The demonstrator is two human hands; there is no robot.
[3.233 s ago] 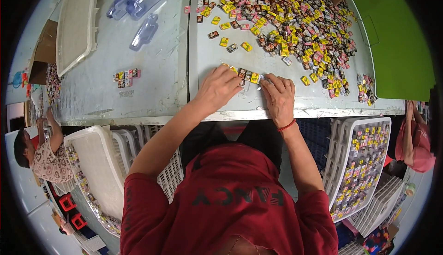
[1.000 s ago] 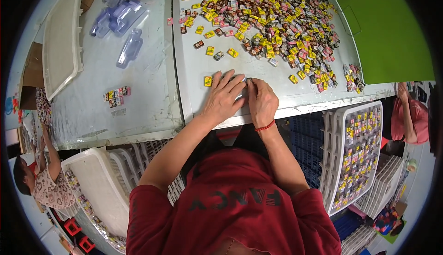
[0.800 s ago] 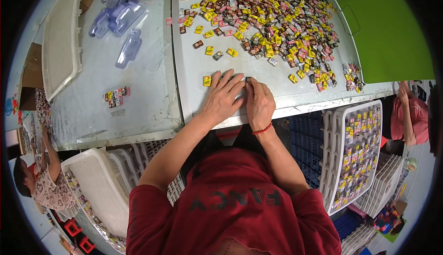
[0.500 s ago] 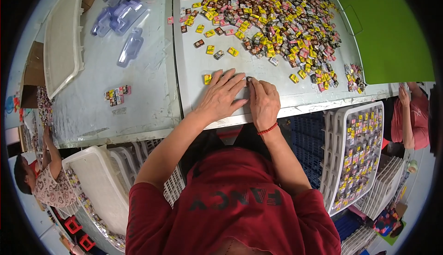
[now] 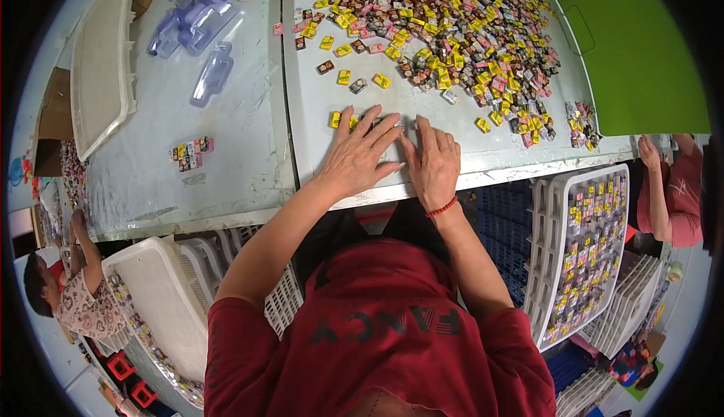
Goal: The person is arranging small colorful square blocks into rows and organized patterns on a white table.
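Note:
My left hand (image 5: pixel 356 153) lies over a short row of small printed blocks near the table's front edge, its fingers spread. A yellow block (image 5: pixel 335 119) shows at the row's left end; the fingers hide most of the others. Just right of it, my right hand (image 5: pixel 435 164) rests with its fingers stretched out near the row's right end, and nothing shows in its grasp. Beyond both hands spreads a large heap of small blocks (image 5: pixel 452 47) in yellow, pink, brown and black. A few loose ones, among them a yellow block (image 5: pixel 381 81), lie between heap and hands.
To the left lie a small grouped set of blocks (image 5: pixel 191 153) and clear plastic trays (image 5: pixel 212 75). A white crate (image 5: pixel 104 62) stands at the far left. Below the table edge on the right is a rack tray (image 5: pixel 541 259) of blocks. Co-workers sit at both sides.
My right hand has opened out, its fingers straightening where they were bent over a dark block. My left hand has barely shifted, and more of the row's yellow left end shows.

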